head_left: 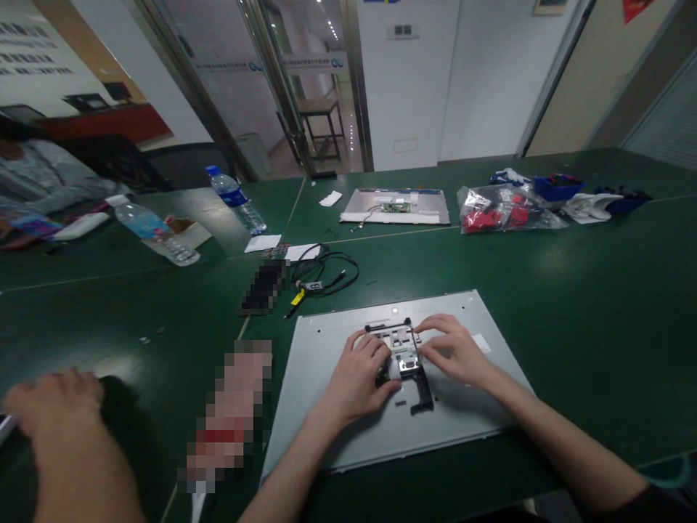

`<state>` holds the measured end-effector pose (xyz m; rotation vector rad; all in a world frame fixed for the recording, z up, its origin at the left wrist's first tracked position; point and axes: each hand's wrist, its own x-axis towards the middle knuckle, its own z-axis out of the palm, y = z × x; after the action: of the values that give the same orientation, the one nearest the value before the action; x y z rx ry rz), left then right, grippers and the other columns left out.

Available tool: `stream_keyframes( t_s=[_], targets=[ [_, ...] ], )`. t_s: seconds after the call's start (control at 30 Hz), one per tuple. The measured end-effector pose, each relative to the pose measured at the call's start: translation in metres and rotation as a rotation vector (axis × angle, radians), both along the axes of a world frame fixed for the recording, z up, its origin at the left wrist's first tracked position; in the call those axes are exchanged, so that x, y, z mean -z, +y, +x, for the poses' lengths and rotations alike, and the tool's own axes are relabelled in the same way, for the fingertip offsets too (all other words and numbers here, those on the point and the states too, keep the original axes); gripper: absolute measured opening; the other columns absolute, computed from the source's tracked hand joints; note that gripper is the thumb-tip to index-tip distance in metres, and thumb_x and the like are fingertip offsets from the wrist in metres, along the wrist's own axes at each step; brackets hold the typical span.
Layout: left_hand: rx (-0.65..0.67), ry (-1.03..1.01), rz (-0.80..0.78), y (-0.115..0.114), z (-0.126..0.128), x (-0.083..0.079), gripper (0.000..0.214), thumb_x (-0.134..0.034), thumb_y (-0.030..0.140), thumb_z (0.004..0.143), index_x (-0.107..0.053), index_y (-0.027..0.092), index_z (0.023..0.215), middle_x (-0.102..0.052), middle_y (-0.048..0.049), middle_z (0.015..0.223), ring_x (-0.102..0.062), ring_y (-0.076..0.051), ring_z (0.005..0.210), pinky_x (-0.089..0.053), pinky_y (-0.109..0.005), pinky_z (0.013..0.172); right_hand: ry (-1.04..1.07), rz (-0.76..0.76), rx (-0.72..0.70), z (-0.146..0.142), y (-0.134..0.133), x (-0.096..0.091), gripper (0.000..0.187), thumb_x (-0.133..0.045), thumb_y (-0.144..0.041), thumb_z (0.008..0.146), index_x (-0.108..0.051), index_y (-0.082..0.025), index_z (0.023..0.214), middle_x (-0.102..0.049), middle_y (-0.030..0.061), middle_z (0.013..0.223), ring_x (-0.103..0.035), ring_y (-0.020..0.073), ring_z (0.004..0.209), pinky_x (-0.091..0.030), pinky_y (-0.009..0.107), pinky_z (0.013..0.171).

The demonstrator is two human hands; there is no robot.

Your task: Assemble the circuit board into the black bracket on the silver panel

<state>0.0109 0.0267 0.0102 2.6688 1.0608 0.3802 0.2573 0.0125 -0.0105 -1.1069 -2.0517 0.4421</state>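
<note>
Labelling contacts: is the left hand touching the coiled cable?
No, the left hand is at the black-and-metal frame, apart from the cable.

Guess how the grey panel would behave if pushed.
The panel lies flat and broad, so it would likely slide, not tip. Its long, straight edges suggest it is fairly stiff.

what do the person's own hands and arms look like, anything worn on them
The left hand and right hand are both bare: no gloves, rings or watch can be seen. Both forearms show uncovered, with no visible markings. A black sleeve shows at the right arm's lower end; no sleeve is in view on the left.
</note>
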Motion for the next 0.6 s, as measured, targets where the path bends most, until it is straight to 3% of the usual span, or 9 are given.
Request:
stream_keyframes(
  t_s=[0.17, 0.6],
  targets=[
    [-0.007, -0.022, -0.032, 0.001, 0.000, 0.000, 0.036, -0.077, 0.035, 0.074, -0.056, 0.023, 0.101, -0.059, -0.0068, 0.110, -0.053, -0.029, 0.107, -0.032, -0.053, 0.109, -0.002, -0.004, 0.124, 0.010, 0.012, 0.015, 0.024, -0.056, -0.032, 0.096, -0.074, -0.022, 0.083, -0.073, 0.0057, 0.094, -0.064, 0.0214, 0.092, -0.045, 0.041, 0.087],
    [-0.005, -0.039, -0.072, 0.003, 0.000, 0.001, 0.034, -0.074, 0.036, 0.076, -0.055, 0.022, 0.101, -0.059, -0.0070, 0.107, -0.053, -0.028, 0.105, -0.038, -0.051, 0.103, -0.047, -0.032, 0.088, 0.007, 0.012, 0.022, 0.025, -0.056, -0.032, 0.097, -0.074, -0.022, 0.084, -0.074, 0.0050, 0.091, -0.065, 0.0200, 0.090, -0.044, 0.040, 0.088]
  ],
)
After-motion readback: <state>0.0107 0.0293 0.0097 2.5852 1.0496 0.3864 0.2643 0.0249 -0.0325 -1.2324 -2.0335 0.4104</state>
